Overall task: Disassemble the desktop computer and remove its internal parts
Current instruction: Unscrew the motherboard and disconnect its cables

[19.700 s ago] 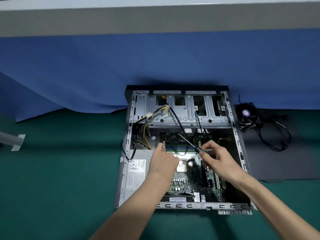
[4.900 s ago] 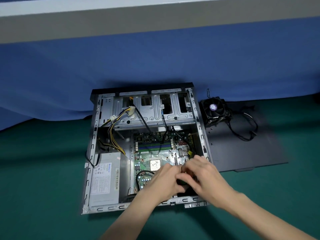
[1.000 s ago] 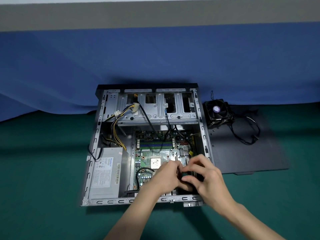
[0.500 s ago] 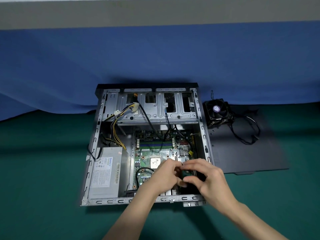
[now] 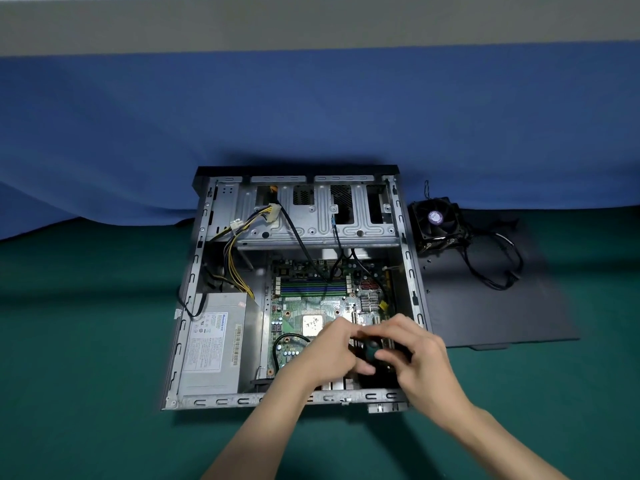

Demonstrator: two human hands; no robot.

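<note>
Handle (image 5: 372, 346) gripped by curled left hand (image 5: 322, 355), right hand (image 5: 419, 358).

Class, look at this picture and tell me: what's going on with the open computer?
A person works inside the open computer case. Their right hand grips a dark-handled tool over the near right corner of the motherboard; the left hand curls in beside it. The cooler fan already lies out on the black panel; the power supply is still inside.

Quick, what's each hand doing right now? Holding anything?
Left hand: fingers curled against the dark tool handle; cannot tell if it holds it.
Right hand: closed, pinching the dark tool handle.
</note>
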